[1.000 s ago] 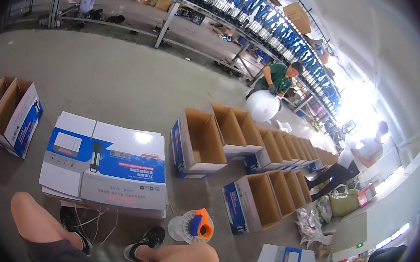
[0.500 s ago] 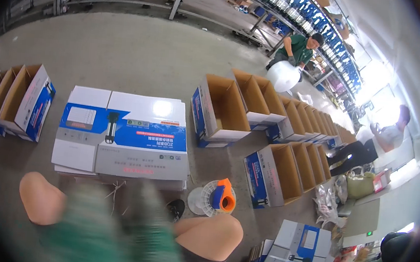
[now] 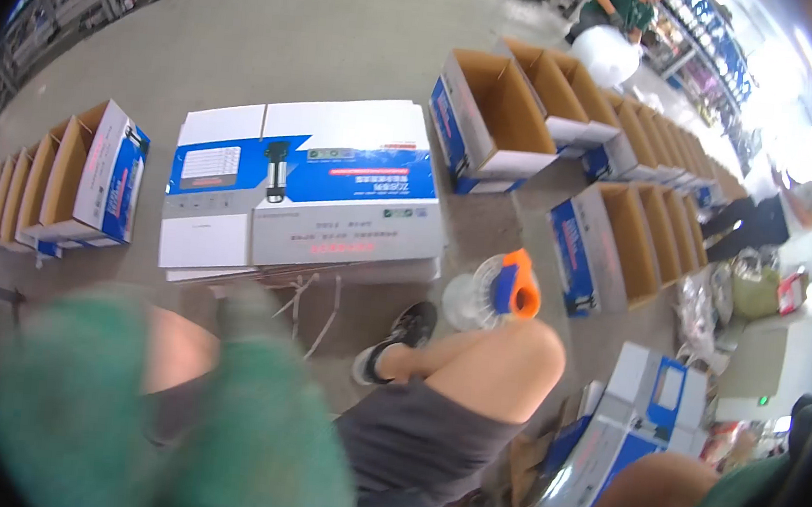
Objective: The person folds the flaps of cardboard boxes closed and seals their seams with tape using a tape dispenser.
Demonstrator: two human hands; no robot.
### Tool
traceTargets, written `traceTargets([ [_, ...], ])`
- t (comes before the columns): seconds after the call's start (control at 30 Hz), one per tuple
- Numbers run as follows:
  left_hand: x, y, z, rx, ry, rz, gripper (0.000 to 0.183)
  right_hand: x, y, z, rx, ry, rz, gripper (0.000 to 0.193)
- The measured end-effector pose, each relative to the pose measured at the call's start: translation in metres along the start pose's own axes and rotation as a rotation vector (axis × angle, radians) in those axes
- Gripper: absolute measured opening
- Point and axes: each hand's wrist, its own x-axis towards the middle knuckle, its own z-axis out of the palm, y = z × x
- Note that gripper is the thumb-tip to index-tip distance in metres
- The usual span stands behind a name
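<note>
Both my arms come up at the lower left in green sleeves, heavily blurred. My right hand (image 3: 248, 312), in a greyish glove, is smeared by motion just below the front edge of a stack of flattened white, blue and grey cartons (image 3: 345, 234). My left hand is hidden at the end of its sleeve (image 3: 76, 379), so its fingers do not show. Loose pale string (image 3: 331, 319) hangs beneath the stack's near edge, close to my right hand. An orange and blue tape dispenser (image 3: 523, 293) rests on a clear plastic spool (image 3: 467, 302), beyond my bare knee.
Open cartons stand in rows at left (image 3: 89, 173) and right (image 3: 505, 117). More flattened cartons (image 3: 643, 409) lie at lower right, near another person's knee (image 3: 651, 492). Farther off, a person in green (image 3: 621, 7) handles a white bundle (image 3: 605, 57). Plastic bags (image 3: 697, 313) lie at right.
My view has turned, so the cartons appear higher and farther right. My arms have drawn back toward the lower left, away from the carton stack. More of my leg and shoe shows.
</note>
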Motion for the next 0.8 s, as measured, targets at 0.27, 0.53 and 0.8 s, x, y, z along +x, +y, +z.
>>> traceTargets([
  [0.27,-0.037,-0.033,0.02,-0.058,-0.037,-0.028,0.026,-0.002,-0.011,0.039,0.115,0.05,-0.002,0.03],
  [0.53,-0.053,-0.139,0.173,-0.488,-0.179,-0.349,0.039,0.031,-0.019,0.042,0.169,0.04,-0.023,0.032],
  [0.8,-0.055,-0.192,0.386,-0.907,-0.052,-1.033,0.057,0.274,-0.052,0.097,0.421,-0.184,-0.174,0.034],
])
